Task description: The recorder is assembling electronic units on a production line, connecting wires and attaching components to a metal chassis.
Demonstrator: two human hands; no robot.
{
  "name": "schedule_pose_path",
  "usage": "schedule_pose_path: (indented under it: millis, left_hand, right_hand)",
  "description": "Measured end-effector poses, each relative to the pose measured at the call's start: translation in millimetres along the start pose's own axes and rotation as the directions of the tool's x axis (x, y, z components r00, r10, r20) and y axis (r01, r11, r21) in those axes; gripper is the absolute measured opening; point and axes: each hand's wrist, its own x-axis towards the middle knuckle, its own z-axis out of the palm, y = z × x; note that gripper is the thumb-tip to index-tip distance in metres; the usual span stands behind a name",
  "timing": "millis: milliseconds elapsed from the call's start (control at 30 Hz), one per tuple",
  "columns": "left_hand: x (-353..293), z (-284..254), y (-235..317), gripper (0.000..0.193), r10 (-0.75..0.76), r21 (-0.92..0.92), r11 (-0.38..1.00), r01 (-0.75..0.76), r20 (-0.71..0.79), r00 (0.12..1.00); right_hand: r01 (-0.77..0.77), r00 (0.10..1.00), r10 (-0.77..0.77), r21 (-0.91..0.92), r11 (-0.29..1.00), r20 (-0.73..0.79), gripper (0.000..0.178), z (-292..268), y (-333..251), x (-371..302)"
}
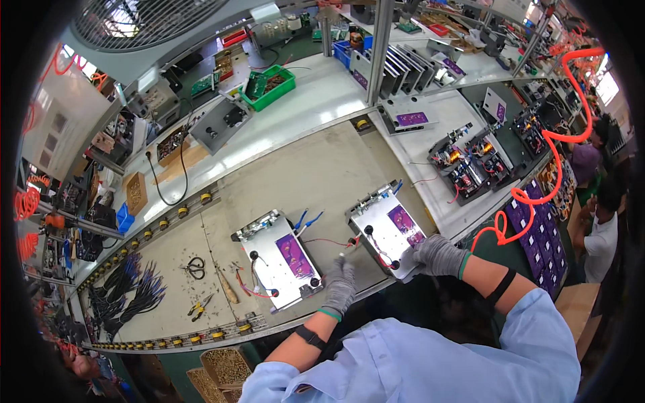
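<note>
My left hand (pixel 340 287), in a grey glove, is between two silver metal chassis on the belt. Its fingertips are pinched together, with a small pale tip at them too small to name. My right hand (pixel 438 256), gloved the same way, grips the near right corner of the right metal chassis (pixel 376 225). That chassis carries a purple label, black round parts and a red wire. Close by my left hand lies the left metal chassis (pixel 277 272), with a purple label (pixel 295 255), blue-tipped leads (pixel 309 219) and red and black wires.
Bundled dark cables (pixel 131 289), yellow-handled pliers (pixel 200 307) and a black cable tie loop (pixel 195 268) lie left on the belt. Open units with copper coils (pixel 463 161) stand at the right. A coiled orange hose (pixel 537 198) hangs there. Beyond sits a green bin (pixel 269 87).
</note>
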Motion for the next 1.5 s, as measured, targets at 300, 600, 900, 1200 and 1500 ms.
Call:
schedule_pose_path:
  millis: [300,600,900,1200,1500]
  left_hand:
    - [93,8,45,0.033,-0.231,-0.66,0.715,-0.231,-0.535,0.813]
    - [30,-51,135,0.023,0.057,-0.656,0.589,-0.472,-0.549,0.834]
    - [66,8,41,0.027,-0.076,-0.617,0.785,-0.054,-0.182,0.98]
    - [56,3,58,0.027,0.015,-0.826,0.558,0.079,0.106,0.994]
    - [38,-15,71,0.035,0.163,-0.778,0.626,0.052,0.195,0.967]
  right_hand:
    - [0.073,0.996,-0.076,0.061,0.995,0.05,0.022,-5,7,13]
    - [0.095,0.992,-0.098,0.048,0.994,0.077,0.023,-4,11,12]
    - [0.098,0.986,-0.106,0.068,0.993,0.132,0.021,-1,9,14]
    - [0.092,0.989,-0.108,0.152,0.984,0.097,0.025,-6,7,18]
    - [0.072,0.989,-0.086,0.122,0.99,0.117,0.026,-4,8,16]
